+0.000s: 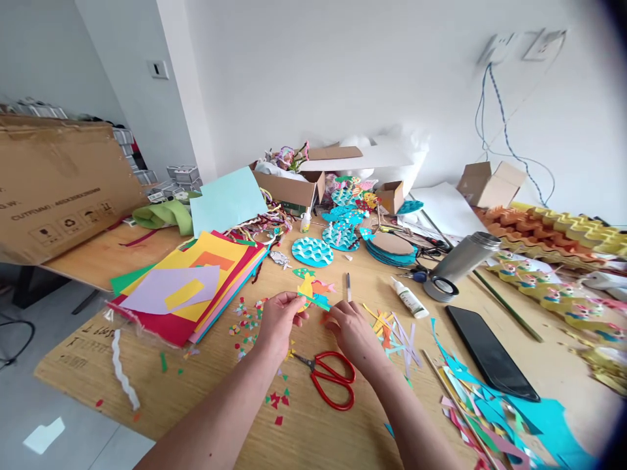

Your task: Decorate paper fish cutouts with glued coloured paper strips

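Left hand (pixel 284 320) pinches a yellow paper cutout (pixel 306 286) just below centre; right hand (pixel 351 331) pinches a green strip (pixel 321 301) at the cutout's four o'clock. Seemingly mid-alignment; next calls for steady fingertips. Red-handled scissors (pixel 314 367) lie at six o'clock.

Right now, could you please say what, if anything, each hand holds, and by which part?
The left hand holds a yellow cutout near its lower edge; the right hand touches the right end of a green strip, grip unclear.
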Tool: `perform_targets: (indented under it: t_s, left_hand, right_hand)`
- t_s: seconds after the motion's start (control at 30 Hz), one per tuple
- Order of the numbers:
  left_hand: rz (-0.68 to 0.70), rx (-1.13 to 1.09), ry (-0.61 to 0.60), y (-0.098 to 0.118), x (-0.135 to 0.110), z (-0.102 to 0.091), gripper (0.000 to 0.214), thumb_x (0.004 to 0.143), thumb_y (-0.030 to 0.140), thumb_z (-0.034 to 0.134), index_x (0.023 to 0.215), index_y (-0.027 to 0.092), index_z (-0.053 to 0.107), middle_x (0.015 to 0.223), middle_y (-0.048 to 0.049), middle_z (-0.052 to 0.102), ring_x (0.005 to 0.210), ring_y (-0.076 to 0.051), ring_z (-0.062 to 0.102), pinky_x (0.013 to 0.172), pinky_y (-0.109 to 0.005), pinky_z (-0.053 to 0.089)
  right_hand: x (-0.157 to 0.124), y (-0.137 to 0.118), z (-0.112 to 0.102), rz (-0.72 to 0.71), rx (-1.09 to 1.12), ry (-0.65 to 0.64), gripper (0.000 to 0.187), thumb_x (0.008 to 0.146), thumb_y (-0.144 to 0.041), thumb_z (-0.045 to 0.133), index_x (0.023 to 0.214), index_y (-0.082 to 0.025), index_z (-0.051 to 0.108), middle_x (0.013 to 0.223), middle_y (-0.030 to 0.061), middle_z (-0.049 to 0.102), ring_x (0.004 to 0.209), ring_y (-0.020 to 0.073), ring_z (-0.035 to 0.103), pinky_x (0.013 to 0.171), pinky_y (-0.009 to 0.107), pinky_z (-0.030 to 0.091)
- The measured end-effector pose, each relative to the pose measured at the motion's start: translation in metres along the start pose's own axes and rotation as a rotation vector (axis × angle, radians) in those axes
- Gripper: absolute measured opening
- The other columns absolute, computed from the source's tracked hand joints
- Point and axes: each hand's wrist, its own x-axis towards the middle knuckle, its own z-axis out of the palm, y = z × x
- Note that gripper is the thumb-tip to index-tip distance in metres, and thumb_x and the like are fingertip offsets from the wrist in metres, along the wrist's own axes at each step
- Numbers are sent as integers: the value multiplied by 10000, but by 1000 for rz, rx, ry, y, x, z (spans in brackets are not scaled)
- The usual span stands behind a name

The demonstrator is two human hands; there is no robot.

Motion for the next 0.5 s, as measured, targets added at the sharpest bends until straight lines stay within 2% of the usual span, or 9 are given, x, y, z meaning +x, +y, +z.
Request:
perform_targets:
  t_s: [0.17,0.37,0.5]
  left_hand:
    - [-5,-5,-43,1,-1,1,223,569,308,734,647,117,651,633,-52,667,465,-87,534,431,-191,329]
    - [-3,-4,-43,0,0,0,200,580,290,722,644,115,651,649,-66,682,460,-84,532,431,-184,328]
    - [1,-4,-37,-2,2,-1,202,584,290,722,655,116,649,648,-64,683,465,-85,534,431,-185,334]
  right_hand:
    - [5,5,2,-57,-94,-24,159,880,-163,538,782,-194,659,843,62,631,867,227,545,753,308,394]
    - [1,1,0,-94,-177,-67,227,895,-88,438,820,-149,644,861,113,624,872,261,528,755,351,374]
    - [3,5,-1,-63,-153,-93,193,896,-112,462,841,-156,642,879,101,630,898,238,543,773,321,384]
